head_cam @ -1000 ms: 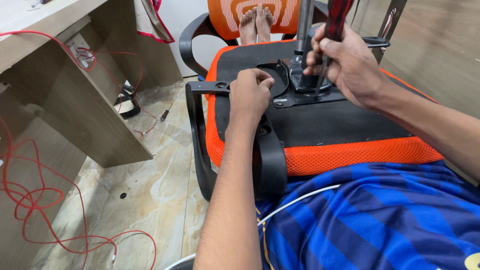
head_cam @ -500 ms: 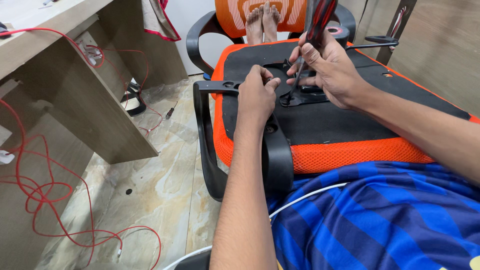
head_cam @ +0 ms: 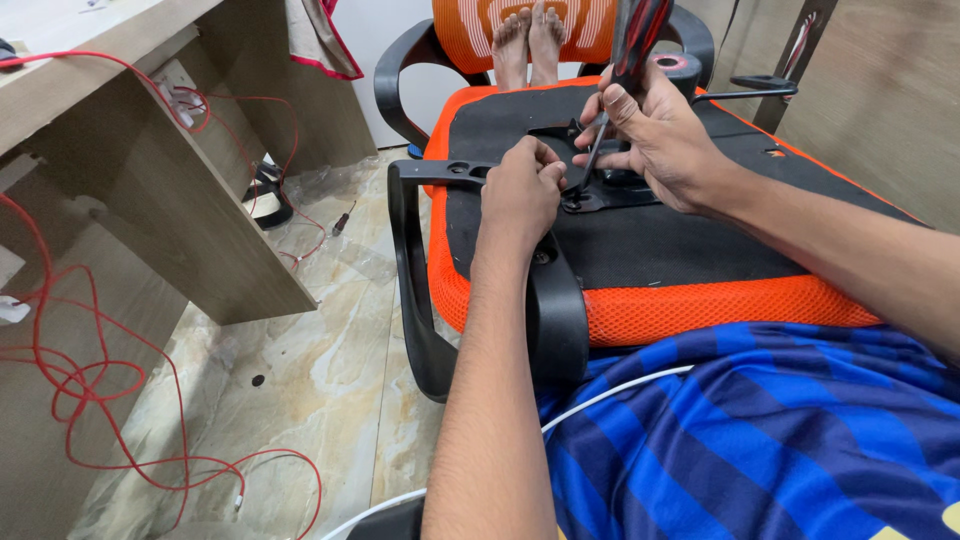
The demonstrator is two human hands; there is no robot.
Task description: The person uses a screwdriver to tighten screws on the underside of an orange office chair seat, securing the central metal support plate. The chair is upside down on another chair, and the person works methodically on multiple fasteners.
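Two hands over upturned chair seat (head_cam: 700, 240): right hand (head_cam: 660, 140) clenched round screwdriver (head_cam: 625, 75), shaft slanting down-left to metal bracket (head_cam: 610, 190); left hand (head_cam: 520, 195) pinched shut beside tip, nearer.

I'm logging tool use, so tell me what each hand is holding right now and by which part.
The right hand grips a screwdriver low on its handle. The left hand pinches something at the metal plate; what cannot be told.

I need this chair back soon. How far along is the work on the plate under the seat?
The metal plate already sits on the upturned seat. The right hand holds a screwdriver to it; the left hand pinches beside the tip. Whether other screws remain cannot be told.
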